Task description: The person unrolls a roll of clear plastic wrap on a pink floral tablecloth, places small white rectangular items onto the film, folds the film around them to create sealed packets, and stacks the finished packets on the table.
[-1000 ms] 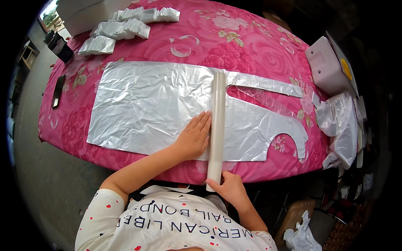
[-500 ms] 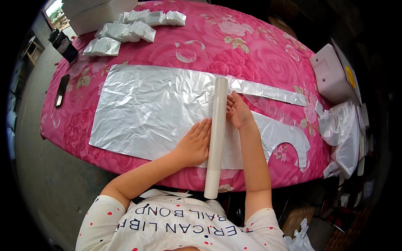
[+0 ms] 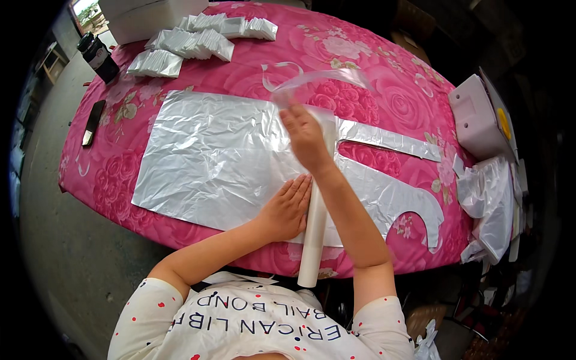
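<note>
A flat silvery plastic sheet, shaped like an apron (image 3: 204, 156), lies across the table, with a long narrow strap and a curved cut-out at its right end. Across it rests a long whitish tube (image 3: 314, 243), its near end jutting past the table edge. My left hand (image 3: 287, 207) lies flat on the sheet, fingers together, fingertips against the tube. Above the tube's far part, my right hand (image 3: 306, 137) is closed on a clear plastic strip (image 3: 345, 75), which trails out to the right in the air. Motion blurs its fingertips.
Stacks of folded silvery packets (image 3: 192, 43) sit at the far left before a white box (image 3: 150, 18). A dark jar (image 3: 98, 58) and a black phone-like object (image 3: 93, 123) are on the left. A pale box (image 3: 480, 114) and white plastic bags (image 3: 489, 189) crowd the right edge.
My right hand has moved from beside the tube up and left across it, pulling the clear strip out of the gap beside the strap. My left hand stays on the sheet.
</note>
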The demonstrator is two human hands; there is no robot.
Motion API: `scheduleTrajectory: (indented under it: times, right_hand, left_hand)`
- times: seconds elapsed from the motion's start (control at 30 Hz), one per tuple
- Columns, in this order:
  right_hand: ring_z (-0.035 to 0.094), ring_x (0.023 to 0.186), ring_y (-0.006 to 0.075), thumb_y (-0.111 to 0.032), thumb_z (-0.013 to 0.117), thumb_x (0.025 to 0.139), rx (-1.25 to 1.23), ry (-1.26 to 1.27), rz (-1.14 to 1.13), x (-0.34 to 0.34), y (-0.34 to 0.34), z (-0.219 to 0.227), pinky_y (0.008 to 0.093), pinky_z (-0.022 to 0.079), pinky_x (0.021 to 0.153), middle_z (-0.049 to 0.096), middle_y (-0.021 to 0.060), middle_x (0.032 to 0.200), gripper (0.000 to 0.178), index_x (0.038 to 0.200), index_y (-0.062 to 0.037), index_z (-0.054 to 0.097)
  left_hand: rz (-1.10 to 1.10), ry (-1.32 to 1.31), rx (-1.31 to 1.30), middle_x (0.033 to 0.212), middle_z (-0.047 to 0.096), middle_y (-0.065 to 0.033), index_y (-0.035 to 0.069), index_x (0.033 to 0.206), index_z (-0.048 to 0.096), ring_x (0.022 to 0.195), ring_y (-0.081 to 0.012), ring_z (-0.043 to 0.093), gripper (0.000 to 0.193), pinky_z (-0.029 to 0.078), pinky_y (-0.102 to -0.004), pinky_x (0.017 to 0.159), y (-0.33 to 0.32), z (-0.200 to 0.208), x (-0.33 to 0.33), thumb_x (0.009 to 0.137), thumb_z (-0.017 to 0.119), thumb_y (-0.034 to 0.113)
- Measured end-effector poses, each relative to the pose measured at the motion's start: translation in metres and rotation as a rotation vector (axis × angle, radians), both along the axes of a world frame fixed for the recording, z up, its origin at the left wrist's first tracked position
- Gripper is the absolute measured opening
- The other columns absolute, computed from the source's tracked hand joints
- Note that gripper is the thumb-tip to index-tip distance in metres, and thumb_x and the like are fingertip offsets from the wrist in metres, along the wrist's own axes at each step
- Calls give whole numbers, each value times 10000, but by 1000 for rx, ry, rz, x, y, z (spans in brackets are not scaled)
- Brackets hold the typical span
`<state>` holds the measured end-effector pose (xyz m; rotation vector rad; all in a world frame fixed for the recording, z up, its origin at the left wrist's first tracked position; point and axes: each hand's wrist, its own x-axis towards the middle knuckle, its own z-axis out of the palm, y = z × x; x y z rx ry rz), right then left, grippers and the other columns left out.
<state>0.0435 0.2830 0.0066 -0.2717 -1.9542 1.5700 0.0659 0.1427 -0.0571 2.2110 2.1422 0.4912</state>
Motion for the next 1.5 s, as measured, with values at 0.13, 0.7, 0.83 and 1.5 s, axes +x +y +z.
scheduleTrajectory:
  times: [0.13, 0.7, 0.83, 1.5]
  right_hand:
    - [467, 1145, 371, -306, 560, 855, 336, -461, 268, -39, -78, -18, 392, 390, 947, 518, 263, 1180, 623, 1319, 49, 343]
    - [514, 1115, 324, -177, 574, 836, 551, -318, -177, 183, -20, -37, 362, 420, 925, 515, 165, 1243, 399, 1197, -14, 527]
    - [407, 1231, 338, -343, 527, 868, 623, -388, -33, 183, -13, -42, 378, 351, 995, 383, 183, 1367, 535, 1289, -23, 444]
    - [377, 1250, 315, -319, 522, 866, 685, 19, 697, -29, -118, -3, 421, 267, 1055, 476, 127, 1286, 427, 1193, -45, 510]
  left_hand:
    - [-43, -10, 176, 1365, 297, -317, -160, 1273, 307, 1297, -426, 279, 592, 223, -480, 1073, -1, -8, -2, 828, 434, 208]
    - [322, -1721, 290, 1362, 357, -188, -63, 1319, 311, 1275, -264, 353, 536, 290, -360, 1054, 100, 44, -57, 928, 386, 297]
    - [508, -2362, 127, 1403, 241, -236, -127, 1348, 156, 1325, -287, 255, 700, 212, -371, 1103, 122, 25, -76, 948, 290, 431]
    - [807, -1520, 286, 1144, 558, -154, -27, 1186, 469, 1051, -217, 552, 409, 434, -320, 901, -221, 45, -181, 957, 382, 301]
